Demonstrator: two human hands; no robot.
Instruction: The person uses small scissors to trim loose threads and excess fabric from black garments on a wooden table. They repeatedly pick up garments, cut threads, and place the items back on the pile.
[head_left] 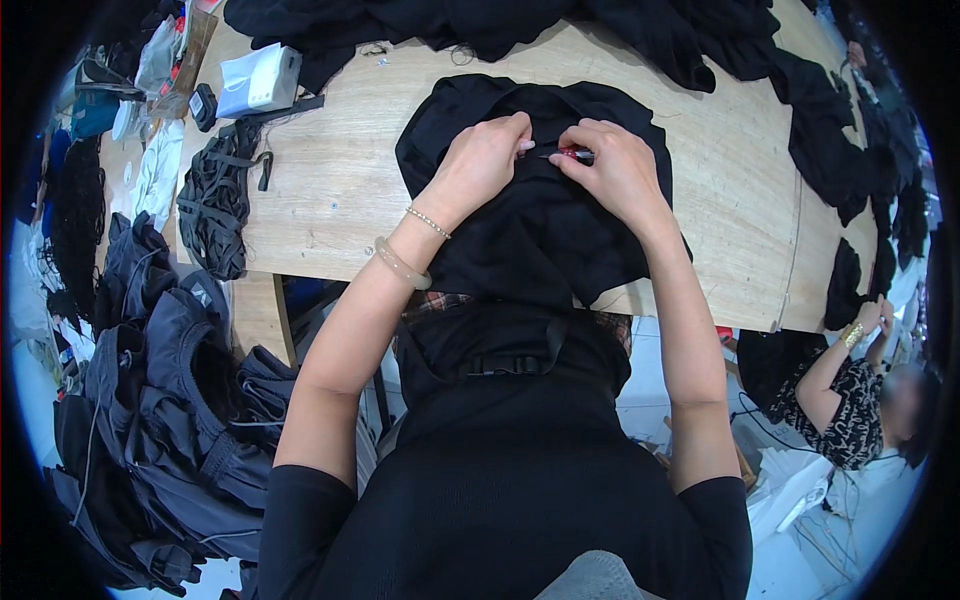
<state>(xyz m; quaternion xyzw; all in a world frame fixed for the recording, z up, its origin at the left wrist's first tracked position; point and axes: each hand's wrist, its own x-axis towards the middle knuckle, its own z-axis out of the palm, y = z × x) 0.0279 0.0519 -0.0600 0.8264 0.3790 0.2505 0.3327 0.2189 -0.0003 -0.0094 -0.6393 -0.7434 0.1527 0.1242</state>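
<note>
From where I stand, close work on the black garment piece (550, 235), bunched at the near edge of the wooden table (330, 180), looks in hand: the left hand (480, 165) seems to pinch its cloth while the right hand (615, 168) grips a small red-handled tool (571, 154). Next calls, I'd judge, for steadying the cloth beside its tip. I see no lettering there; the white-and-blue packet's (262, 80) markings are too small to read.

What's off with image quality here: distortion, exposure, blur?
Head view: fisheye bends edges of the table, corners go black; head view: black cloth shows folds only faintly; head view: left hand and right hand fairly sharp, red item in the right too small to identify, face blurred on the co-worker.
</note>
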